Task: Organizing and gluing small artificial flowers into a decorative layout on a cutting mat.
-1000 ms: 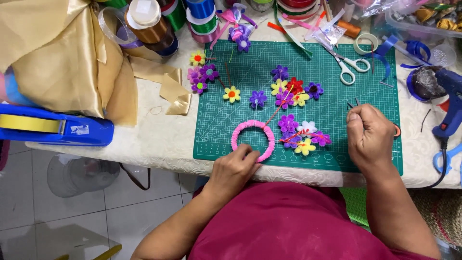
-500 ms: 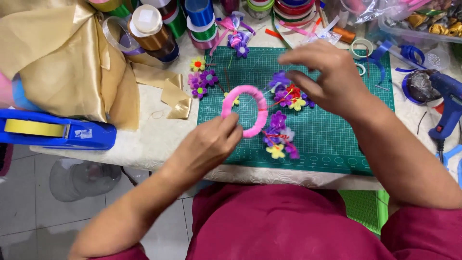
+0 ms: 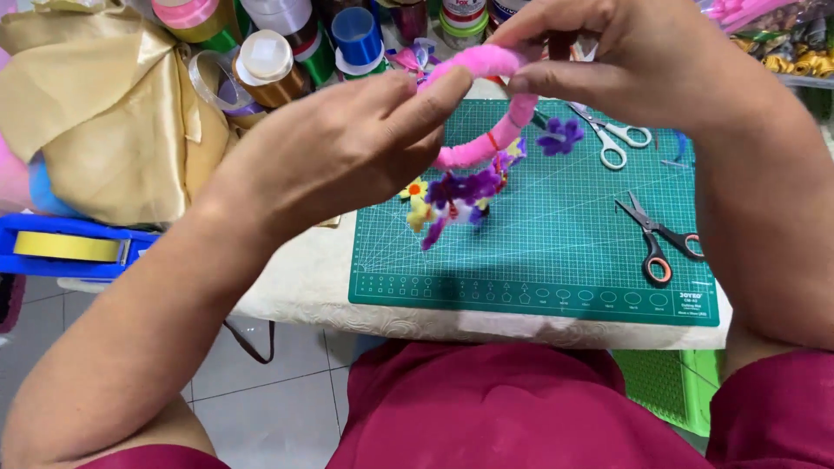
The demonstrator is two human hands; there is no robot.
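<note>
**Pink ring held up between both hands over the cutting mat**

Pink ring (image 3: pixel 486 104), wrapped in fuzzy material, hangs in the air above the upper part of the green cutting mat (image 3: pixel 556 252), with a cluster of small purple and yellow flowers (image 3: pixel 456 195) dangling from its lower edge at about 6 o'clock. Going left to right: at 9 o'clock lies a blue tape dispenser (image 3: pixel 65 247) with a yellow roll, and above it a heap of gold satin cloth (image 3: pixel 104 113). Toward 11 o'clock stand ribbon spools (image 3: pixel 269 61) in pink, white, copper and blue, round, with pale circular labels on their ends.

The left hand (image 3: pixel 339 143) comes in from 8 o'clock; its fingers are bent and pinch the ring's left side at about 10 o'clock on the hoop. The right hand (image 3: pixel 643 61) reaches from 3 o'clock, fingers curled, thumb and forefinger gripping the ring's top right. So the ring lies between the two hands, its plane roughly facing the camera, its hanging flowers pointing down to the mat. Both hands touch it; neither is clearly nearer.

Further right, white-handled scissors (image 3: pixel 612 139) rest on the mat at 1 o'clock, and black-and-orange scissors (image 3: pixel 660 239) at 3 o'clock. A green basket (image 3: pixel 665 391) shows below the table edge.
</note>
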